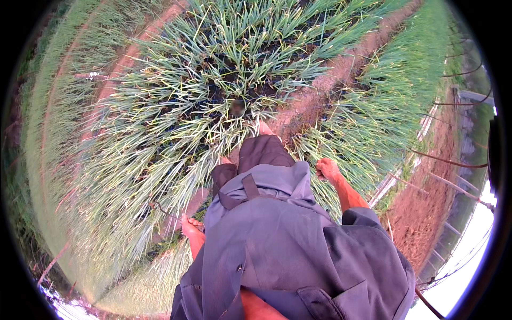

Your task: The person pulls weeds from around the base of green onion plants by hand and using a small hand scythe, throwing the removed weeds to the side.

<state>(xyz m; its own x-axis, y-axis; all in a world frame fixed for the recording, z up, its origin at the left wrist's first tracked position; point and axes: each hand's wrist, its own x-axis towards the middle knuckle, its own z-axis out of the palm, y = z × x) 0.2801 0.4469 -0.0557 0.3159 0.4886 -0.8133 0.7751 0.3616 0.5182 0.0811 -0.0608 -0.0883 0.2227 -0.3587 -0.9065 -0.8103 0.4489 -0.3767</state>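
My left hand is at my left side, its fingers closed around a thin, dark tool with a hooked end. The tool looks like a small sickle; its handle is hidden in the hand. Leaves of the green onion-like plants surround the hook. My right hand hangs at my right side, the fingers curled into a fist with nothing visible in it. It is over the leaves of the neighbouring bed. My dark trousers and a bare foot show between the beds.
A reddish soil furrow runs between the planted beds, and another furrow lies to the left. Along the right are thin curved poles, a pale edging strip and a strip of brown earth. Dense leaves overhang the furrow at my feet.
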